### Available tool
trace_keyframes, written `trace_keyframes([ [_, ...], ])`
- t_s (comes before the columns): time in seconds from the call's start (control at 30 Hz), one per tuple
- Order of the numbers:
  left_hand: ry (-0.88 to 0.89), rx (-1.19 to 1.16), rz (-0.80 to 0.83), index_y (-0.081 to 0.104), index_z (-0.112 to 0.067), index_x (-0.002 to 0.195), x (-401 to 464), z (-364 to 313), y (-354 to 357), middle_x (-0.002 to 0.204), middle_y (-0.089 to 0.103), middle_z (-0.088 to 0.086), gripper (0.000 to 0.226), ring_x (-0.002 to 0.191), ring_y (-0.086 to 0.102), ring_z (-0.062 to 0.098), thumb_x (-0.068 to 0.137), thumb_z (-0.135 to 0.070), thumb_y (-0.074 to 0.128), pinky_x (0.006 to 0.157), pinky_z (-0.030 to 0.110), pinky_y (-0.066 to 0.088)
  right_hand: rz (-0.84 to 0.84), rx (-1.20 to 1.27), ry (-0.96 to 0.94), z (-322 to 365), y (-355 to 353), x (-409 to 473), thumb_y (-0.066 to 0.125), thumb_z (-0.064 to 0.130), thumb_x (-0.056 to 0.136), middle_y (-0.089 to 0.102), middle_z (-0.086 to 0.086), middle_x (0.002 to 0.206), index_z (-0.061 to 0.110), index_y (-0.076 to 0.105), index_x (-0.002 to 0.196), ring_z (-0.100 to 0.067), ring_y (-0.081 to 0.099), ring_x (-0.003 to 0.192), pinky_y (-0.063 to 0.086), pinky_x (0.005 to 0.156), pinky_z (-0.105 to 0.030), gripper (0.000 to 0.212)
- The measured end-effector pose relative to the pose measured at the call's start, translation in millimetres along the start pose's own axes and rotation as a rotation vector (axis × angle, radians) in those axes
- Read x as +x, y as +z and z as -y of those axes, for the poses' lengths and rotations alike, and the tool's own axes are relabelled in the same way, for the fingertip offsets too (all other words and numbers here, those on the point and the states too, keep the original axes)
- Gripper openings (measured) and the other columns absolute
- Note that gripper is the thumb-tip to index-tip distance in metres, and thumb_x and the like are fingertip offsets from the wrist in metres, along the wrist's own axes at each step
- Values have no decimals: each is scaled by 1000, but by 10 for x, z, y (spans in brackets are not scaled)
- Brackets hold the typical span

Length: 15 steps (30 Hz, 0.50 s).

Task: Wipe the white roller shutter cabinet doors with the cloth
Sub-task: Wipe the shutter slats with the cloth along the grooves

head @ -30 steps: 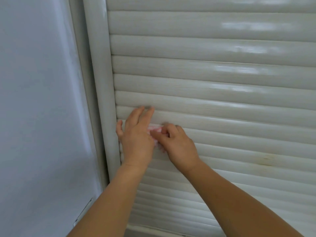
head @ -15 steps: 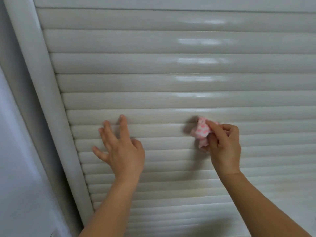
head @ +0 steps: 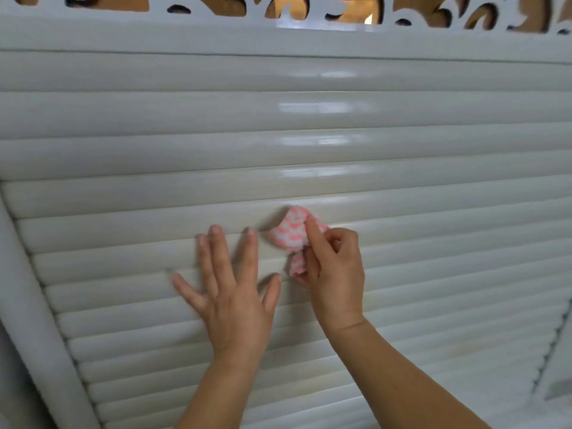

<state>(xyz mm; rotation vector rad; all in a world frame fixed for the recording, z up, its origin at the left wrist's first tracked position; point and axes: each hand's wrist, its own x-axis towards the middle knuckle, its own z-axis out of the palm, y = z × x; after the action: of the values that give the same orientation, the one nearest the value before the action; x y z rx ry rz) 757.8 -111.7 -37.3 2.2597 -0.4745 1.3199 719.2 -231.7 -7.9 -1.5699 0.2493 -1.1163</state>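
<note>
The cloth [head: 292, 235] is bunched into a small pink-and-white wad, so only a narrow patch of it is meeting the shutter door [head: 402, 150]. My guess is that the grooves between the slats are the likeliest places to be missed, since a tight wad is riding over the rounded fronts and skipping the seams. The wad could also be slipping out of a pinch this light if it is catching on a slat edge. The slats may be flexing inward under pressure too, which is probably why the other hand is bracing them.

Taking the cloth as the landmark and going from left to right: far to its left, the door frame [head: 40, 335] is running down at a slant. Just left of the cloth, the left hand [head: 230, 289] is lying flat against the slats, its fingers straight and spread wide and its thumb sticking out toward the cloth. It is holding nothing and is only pressing on the door. The cloth itself is sitting against a slat about midway down the door, with a tail hanging below the wad. Touching the cloth on its right, the right hand [head: 332, 267] is pinching it between thumb and forefinger, with the remaining fingers curling in loosely behind. Above the cloth, past the top slats, a white cut-out panel [head: 278, 13] is running across the cabinet.
</note>
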Motion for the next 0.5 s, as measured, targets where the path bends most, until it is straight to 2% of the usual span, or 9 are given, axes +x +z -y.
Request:
trace_keyframes([
  [0.07,89,-24,-4,34,-30,139,95,-203,41,153,16,10,68,142,10,32,76,-50,51,104,69,3,70,-40,4,16,-71,77,58,74,72,62,6,87,45,55,81,-20,65,84,54,77,-49,31],
  [0.13,78,-36,-10,34,-31,140,143,-327,96,153,16,10,74,142,9,34,74,-47,64,103,71,4,67,-29,8,78,-225,215,62,69,74,63,11,87,43,58,85,-15,66,81,56,75,-45,29],
  [0.2,68,-34,-19,34,-31,140,141,-366,141,153,16,11,84,141,10,36,68,-43,76,101,73,5,-13,-27,-46,226,-413,383,63,50,85,58,23,81,31,65,94,1,60,70,54,66,-24,21],
  [0.23,76,-32,-21,35,-30,140,138,-375,158,153,17,12,86,141,10,36,65,-42,77,101,73,6,-64,-47,-96,309,-507,467,60,40,90,56,24,77,17,64,102,6,57,63,48,58,-14,26],
  [0.27,84,-32,-18,36,-30,140,134,-384,167,153,17,13,87,141,9,36,65,-40,78,101,74,6,-130,-7,-99,358,-578,555,58,33,93,56,22,71,9,61,104,6,53,55,43,48,-11,26],
  [0.37,74,-27,-15,38,-28,139,146,-440,181,152,18,15,88,141,9,38,63,-37,80,100,74,6,-222,158,-8,508,-653,677,58,27,94,52,12,49,10,46,94,-5,44,38,33,34,-17,21],
  [0.43,66,-27,-2,39,-27,139,153,-470,173,152,17,15,87,140,9,39,63,-36,80,101,74,7,-232,163,-8,529,-628,654,59,31,93,50,8,48,11,43,90,-12,45,39,32,34,-18,26],
  [0.5,65,-12,5,39,-27,139,170,-478,155,151,17,15,87,140,10,39,62,-37,80,101,73,7,-206,86,-39,567,-613,616,57,32,95,52,17,51,7,50,96,-6,46,40,37,35,-19,27],
])
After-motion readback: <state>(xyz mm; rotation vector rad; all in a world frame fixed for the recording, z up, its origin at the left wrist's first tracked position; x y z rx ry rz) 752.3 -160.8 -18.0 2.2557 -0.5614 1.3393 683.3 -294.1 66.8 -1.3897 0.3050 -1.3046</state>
